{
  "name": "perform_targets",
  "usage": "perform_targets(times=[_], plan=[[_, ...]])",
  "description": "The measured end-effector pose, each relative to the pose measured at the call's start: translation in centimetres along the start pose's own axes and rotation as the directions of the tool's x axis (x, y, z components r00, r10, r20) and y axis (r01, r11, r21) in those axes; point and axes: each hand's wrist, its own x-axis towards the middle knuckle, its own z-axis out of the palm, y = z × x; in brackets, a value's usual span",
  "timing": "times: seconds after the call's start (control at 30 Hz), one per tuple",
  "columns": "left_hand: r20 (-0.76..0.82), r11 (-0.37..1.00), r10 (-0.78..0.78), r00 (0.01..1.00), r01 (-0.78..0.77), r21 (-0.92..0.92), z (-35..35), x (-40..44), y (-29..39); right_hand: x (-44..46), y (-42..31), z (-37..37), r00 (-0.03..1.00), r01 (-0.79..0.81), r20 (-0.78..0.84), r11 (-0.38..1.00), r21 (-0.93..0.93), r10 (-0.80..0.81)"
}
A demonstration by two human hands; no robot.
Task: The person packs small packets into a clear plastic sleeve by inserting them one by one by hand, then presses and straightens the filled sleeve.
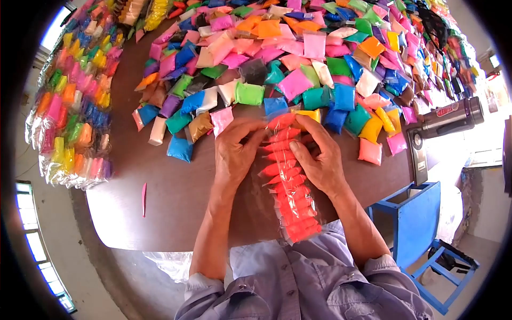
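A long clear plastic bag (290,184) holds a row of several coral-red packets and hangs over the table edge toward my shirt. My left hand (237,146) is closed at the bag's upper left edge, thumb and fingers bent together. My right hand (324,160) grips the upper right side, its thumb pressed on the red packets and its index finger at the top one. Just beyond my fingers lie a blue packet (276,105) and a yellow packet (309,114), partly hidden.
A large heap of coloured packets (266,48) covers the table's far side. Filled clear bags (74,112) are stacked at the left. A red plastic tool (144,200) lies on the brown table (170,224). A metal flask (450,118) lies at the right, above a blue stool (418,224).
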Motion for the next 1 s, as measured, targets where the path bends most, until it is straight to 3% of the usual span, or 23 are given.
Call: perform_targets(times=[0.13, 0.3, 0.43, 0.53, 0.63, 0.7, 0.93, 1.0], plan=[[0.013, 1.0, 0.019, 1.0, -0.019, -0.004, 0.0, 0.2, -0.3, 0.1, -0.1, 0.1, 0.998, -0.06, 0.003, 0.996, 0.058, 0.06], [-0.002, 0.997, -0.074, 0.997, 0.074, -0.035, -1.8, -1.4, 0.9, 0.2, 0.2, 0.0, 1.0, 0.023, -0.011, 0.999, -0.026, -0.023], [-0.026, 0.984, -0.13, 0.991, 0.132, 0.12, -3.2, -4.1, 2.9, 0.1, 0.1, 0.2, 0.999, 0.04, -0.009, 0.998, -0.045, -0.04], [-0.02, 0.955, -0.29, 0.957, 0.288, -0.077, -2.6, -6.3, 4.4, -0.2, -0.6, 0.7, 0.998, 0.058, -0.009, 0.994, -0.096, -0.059], [-0.033, 0.906, -0.372, 0.928, 0.355, -0.229, -1.9, -8.4, 5.7, -1.2, -1.5, 2.8, 0.996, 0.06, -0.063, 0.998, -0.013, -0.061], [0.005, 0.923, -0.365, 0.931, 0.363, -0.127, -2.3, -9.0, 5.9, -1.9, -1.8, 4.6, 0.99, 0.111, -0.088, 0.993, -0.039, -0.114], [0.09, 0.846, -0.446, 0.89, 0.453, -0.283, -3.0, -10.0, 6.3, -3.2, -2.3, 4.8, 0.99, 0.118, -0.075, 0.991, -0.07, -0.123], [-0.022, 0.913, -0.368, 0.93, 0.357, -0.198, -3.2, -10.9, 4.4, -3.8, -2.4, 4.1, 0.989, 0.121, -0.083, 0.992, -0.045, -0.125]])
